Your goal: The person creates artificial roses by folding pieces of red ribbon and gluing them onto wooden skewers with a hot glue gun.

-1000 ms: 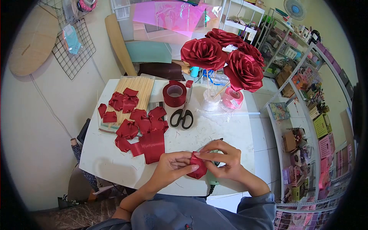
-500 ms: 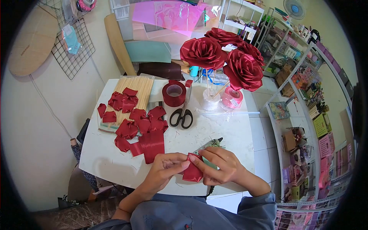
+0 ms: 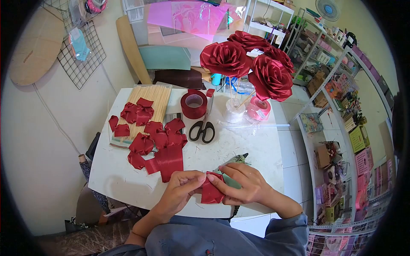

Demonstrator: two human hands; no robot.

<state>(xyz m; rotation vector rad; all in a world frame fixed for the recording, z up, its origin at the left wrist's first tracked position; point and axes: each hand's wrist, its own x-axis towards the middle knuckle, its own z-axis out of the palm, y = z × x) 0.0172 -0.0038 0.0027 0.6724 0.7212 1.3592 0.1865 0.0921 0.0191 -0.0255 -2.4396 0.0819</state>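
Both hands pinch a small dark red satin ribbon piece (image 3: 212, 193) over the table's front edge. My left hand (image 3: 183, 187) grips its upper left corner between thumb and fingertips. Along the top edge, my right hand (image 3: 243, 181) has thumb and fingers closed on the same piece. Behind my right hand lies a glue gun (image 3: 235, 160), pale green and partly hidden, its cord running off the front edge. To the left are several cut and folded red ribbon petals (image 3: 142, 144) and flat ribbon pieces (image 3: 171, 160).
Black-handled scissors (image 3: 202, 131) lie mid-table beside a red ribbon roll (image 3: 194, 104). Bamboo sticks (image 3: 149, 100) lie at the back left under some petals. Large red ribbon roses (image 3: 271, 77) stand on sticks in a white holder (image 3: 235, 112), next to a pink roll (image 3: 259, 108). Shelves (image 3: 341, 162) line the right.
The ribbon piece and my fingertips have shifted slightly left and down. My left fingers have drawn closer together at its corner. Everything else on the table stays put.
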